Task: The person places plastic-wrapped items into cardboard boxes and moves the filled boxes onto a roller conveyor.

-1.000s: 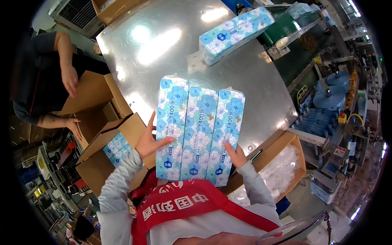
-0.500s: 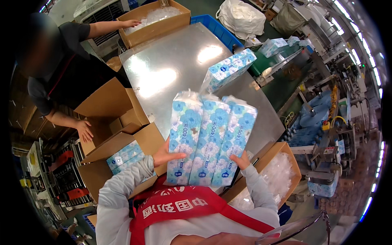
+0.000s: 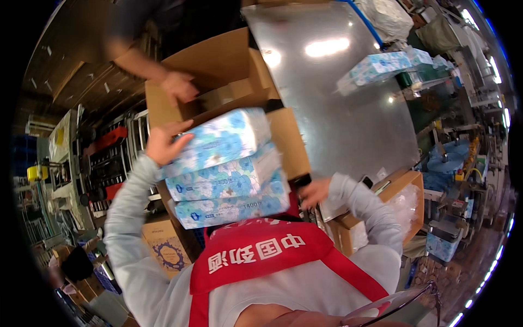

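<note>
Three long blue-and-white flower-printed plastic packs of tissue (image 3: 223, 169), stacked as one bundle, are held at the centre of the frame, above a red apron (image 3: 261, 256) and in front of an open brown cardboard box (image 3: 218, 71). The bundle is gripped at its left end by the left hand (image 3: 163, 143), fingers (image 3: 177, 128) curled over the top pack, while the right hand (image 3: 315, 192) is set at its lower right end, its fingers largely hidden, so their grip cannot be told. At the upper left a co-worker's hand (image 3: 177, 87) is seen on the box's edge, and at the upper right another matching pack (image 3: 381, 68) lies on the shiny steel worktop (image 3: 338, 120).
</note>
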The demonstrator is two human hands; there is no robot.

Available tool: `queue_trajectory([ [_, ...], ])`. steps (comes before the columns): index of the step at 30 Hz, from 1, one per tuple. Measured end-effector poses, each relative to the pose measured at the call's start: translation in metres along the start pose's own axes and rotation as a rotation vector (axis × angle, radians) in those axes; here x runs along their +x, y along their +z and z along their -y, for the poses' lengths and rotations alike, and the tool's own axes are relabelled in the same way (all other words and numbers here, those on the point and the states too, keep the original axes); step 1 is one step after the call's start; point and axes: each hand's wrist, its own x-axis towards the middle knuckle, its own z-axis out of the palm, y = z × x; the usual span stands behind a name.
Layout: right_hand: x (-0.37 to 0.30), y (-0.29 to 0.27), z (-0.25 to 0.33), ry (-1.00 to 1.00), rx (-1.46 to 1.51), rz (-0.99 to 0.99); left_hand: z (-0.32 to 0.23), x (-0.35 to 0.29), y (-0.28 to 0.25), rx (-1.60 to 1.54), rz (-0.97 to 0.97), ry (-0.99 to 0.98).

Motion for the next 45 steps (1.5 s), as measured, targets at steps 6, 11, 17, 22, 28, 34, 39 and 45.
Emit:
queue_trajectory([
  [6, 0.056, -0.077, 0.015, -0.195, 0.161, -1.222, 0.044, -0.065, 0.086, 0.245, -0.217, 0.147],
  [11, 0.076, -0.042, 0.137, -0.194, -0.902, -1.019, 0.059, -0.111, 0.105, 0.487, 0.191, -0.081],
  [17, 0.190, -0.029, 0.128, 0.154, -1.199, -0.740, 0.111, -0.109, 0.175, 0.618, 0.299, -0.227],
  [22, 0.202, -0.047, 0.108, -0.076, -1.066, -0.814, 0.113, -0.095, 0.174, 0.574, 0.374, -0.303],
  [28, 0.186, -0.051, -0.011, 0.083, -0.019, -1.561, 0.072, -0.187, 0.115, 0.372, -0.455, -0.412],
  [34, 0.105, -0.024, 0.107, -0.286, -0.068, -1.180, 0.021, -0.226, 0.103, -0.093, 0.023, -0.372],
  [39, 0.186, -0.019, 0.149, -0.070, -0.564, -0.807, 0.078, -0.143, 0.167, 0.376, 0.363, -0.106],
  [45, 0.180, -0.065, 0.202, -0.490, -1.076, -1.597, 0.141, -0.130, 0.201, -0.198, -0.336, -0.738],
])
